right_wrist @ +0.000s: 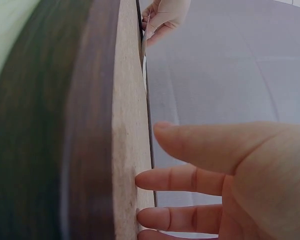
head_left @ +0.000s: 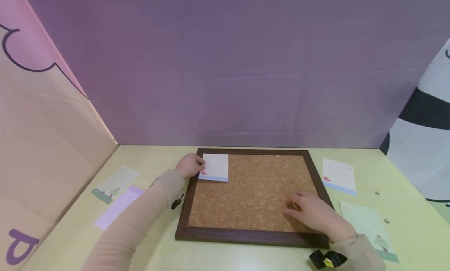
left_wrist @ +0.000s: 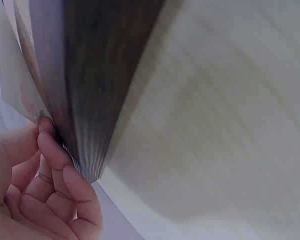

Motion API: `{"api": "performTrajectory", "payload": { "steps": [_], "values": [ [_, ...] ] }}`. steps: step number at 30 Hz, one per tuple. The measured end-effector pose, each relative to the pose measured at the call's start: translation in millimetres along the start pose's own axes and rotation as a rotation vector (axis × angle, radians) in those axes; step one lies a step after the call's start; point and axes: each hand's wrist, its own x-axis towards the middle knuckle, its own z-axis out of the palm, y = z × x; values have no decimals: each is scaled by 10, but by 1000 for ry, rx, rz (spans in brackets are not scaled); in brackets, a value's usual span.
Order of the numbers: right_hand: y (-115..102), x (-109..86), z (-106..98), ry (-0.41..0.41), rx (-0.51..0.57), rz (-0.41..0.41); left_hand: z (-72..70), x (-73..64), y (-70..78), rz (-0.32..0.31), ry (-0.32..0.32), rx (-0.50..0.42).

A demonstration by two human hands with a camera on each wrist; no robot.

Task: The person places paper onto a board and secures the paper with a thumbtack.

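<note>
A brown-framed corkboard (head_left: 260, 193) lies on the table. On its upper left corner is a white note sheet (head_left: 216, 166) with a blue bottom strip and a small red figure. My left hand (head_left: 190, 165) pinches the left edge of that sheet between thumb and finger; the left wrist view shows the same hand (left_wrist: 50, 185) close beside the dark frame. Over the board's lower right part, my right hand (head_left: 313, 213) holds nothing. In the right wrist view its fingers (right_wrist: 177, 179) are spread, fingertips at the cork surface.
Right of the board lie another blue-striped sheet (head_left: 339, 176), a pale green sheet (head_left: 367, 226) and two tiny dark objects, one (head_left: 377, 193) farther back. On the left, a green-edged sheet (head_left: 116, 184) and a lilac sheet (head_left: 119, 206) lie partly under the left forearm. A purple cloth backdrop (head_left: 246, 68) stands behind.
</note>
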Motion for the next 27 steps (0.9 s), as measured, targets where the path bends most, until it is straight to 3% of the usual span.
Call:
{"api": "performTrajectory", "payload": {
  "steps": [23,27],
  "values": [
    [-8,36,11,-23,-8,7,-14,24,4,51,-6,105],
    [17,37,-25,-66,7,6,13,41,28,66,-13,131]
  ]
}}
